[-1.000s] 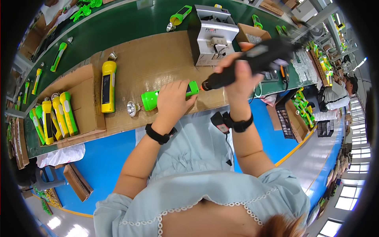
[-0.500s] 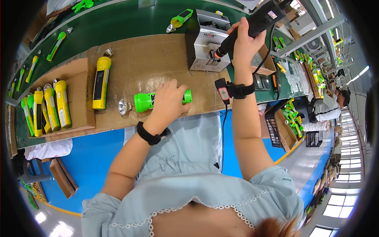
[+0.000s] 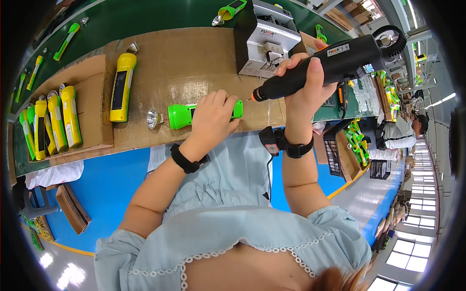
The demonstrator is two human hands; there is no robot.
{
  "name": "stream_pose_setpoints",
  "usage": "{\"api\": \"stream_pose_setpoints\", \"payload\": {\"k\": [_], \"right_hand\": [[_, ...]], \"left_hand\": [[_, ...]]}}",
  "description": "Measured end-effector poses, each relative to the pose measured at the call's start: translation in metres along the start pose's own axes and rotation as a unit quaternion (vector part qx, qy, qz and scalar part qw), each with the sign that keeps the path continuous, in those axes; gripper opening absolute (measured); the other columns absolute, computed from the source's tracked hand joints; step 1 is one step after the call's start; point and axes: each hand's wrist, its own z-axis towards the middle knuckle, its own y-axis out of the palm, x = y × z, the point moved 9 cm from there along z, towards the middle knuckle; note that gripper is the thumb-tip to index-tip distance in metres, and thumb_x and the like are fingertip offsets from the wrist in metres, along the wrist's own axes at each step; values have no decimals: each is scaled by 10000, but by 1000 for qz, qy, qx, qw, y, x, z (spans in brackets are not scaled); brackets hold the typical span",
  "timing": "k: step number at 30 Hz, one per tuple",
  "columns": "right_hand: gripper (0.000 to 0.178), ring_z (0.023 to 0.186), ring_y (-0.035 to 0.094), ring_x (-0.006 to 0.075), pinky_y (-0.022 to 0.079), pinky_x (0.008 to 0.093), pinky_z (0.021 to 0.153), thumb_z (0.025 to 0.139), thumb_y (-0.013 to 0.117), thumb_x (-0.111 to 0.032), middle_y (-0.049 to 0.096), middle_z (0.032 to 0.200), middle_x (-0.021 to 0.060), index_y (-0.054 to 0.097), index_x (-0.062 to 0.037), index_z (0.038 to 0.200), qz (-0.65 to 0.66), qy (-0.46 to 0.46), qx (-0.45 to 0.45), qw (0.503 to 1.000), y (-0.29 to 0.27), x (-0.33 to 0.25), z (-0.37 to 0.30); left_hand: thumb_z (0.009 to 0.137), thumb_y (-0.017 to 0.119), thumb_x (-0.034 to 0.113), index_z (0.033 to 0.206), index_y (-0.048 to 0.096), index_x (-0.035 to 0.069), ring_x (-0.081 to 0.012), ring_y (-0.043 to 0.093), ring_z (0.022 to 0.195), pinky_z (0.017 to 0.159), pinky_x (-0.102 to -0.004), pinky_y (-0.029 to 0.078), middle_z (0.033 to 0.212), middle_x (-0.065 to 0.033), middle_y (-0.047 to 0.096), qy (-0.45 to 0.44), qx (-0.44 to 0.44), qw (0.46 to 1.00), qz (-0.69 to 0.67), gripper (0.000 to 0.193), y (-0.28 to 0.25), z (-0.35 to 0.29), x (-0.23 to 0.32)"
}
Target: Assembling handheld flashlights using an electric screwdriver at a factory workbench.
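Observation:
My left hand (image 3: 213,116) is closed over a green flashlight (image 3: 180,116) lying on its side on the cardboard sheet. Beside its wide end sits a loose silver reflector (image 3: 154,119). My right hand (image 3: 310,85) grips a black electric screwdriver (image 3: 335,63), held nearly level with its orange-ringed tip just right of the flashlight's narrow end. The tip is apart from the flashlight. Behind the tool stands a grey-and-black screw feeder (image 3: 264,36), partly covered by my right hand.
A yellow flashlight (image 3: 123,87) lies left on the cardboard sheet (image 3: 179,53), next to an open carton (image 3: 97,80) of yellow and green flashlights. More flashlights lie along the green bench (image 3: 111,29). At right are a black crate (image 3: 335,153) and a co-worker (image 3: 407,133).
My right hand has brought the screwdriver away from the screw feeder, down toward the flashlight's narrow end, turning it flatter. My left hand stays on the flashlight.

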Motion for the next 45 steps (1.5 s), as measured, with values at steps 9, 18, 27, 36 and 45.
{"api": "stream_pose_setpoints", "payload": {"k": [9,18,27,36,45], "right_hand": [[352,571,589,170,486,283,552,881,552,-46,592,680,108,411,34,1193,-9,10,-17,1000,10,16,-10],[300,580,583,208,488,310,555,892,528,-107,575,684,139,418,27,1137,-56,46,-50,996,9,56,-16],[297,598,580,188,490,308,578,890,552,-99,578,704,120,425,16,1133,-75,51,-50,995,11,54,-21],[405,548,577,173,488,288,533,891,583,-126,597,699,116,388,33,1209,-64,-138,106,983,-43,-27,40],[189,512,560,157,462,275,487,876,585,-69,568,659,82,430,-20,972,-86,-80,49,992,-48,26,82]], "left_hand": [[606,782,220,1006,586,107,-251,535,869,740,-373,413,890,-59,520,2,7,1000,3,460,3,-1,-2],[579,805,273,896,624,85,-231,534,874,753,-366,408,856,-64,521,-31,-38,999,-16,411,13,12,-16],[573,806,300,905,659,73,-263,532,896,784,-381,416,905,-91,542,-24,-16,1000,1,428,8,16,-15],[625,779,227,976,638,66,-306,539,955,839,-416,441,1010,-113,547,-37,-80,995,-39,411,13,16,-13],[623,775,114,1045,563,59,-334,482,1066,919,-411,393,1090,-129,526,-8,19,993,-118,475,-70,0,-17]]}}
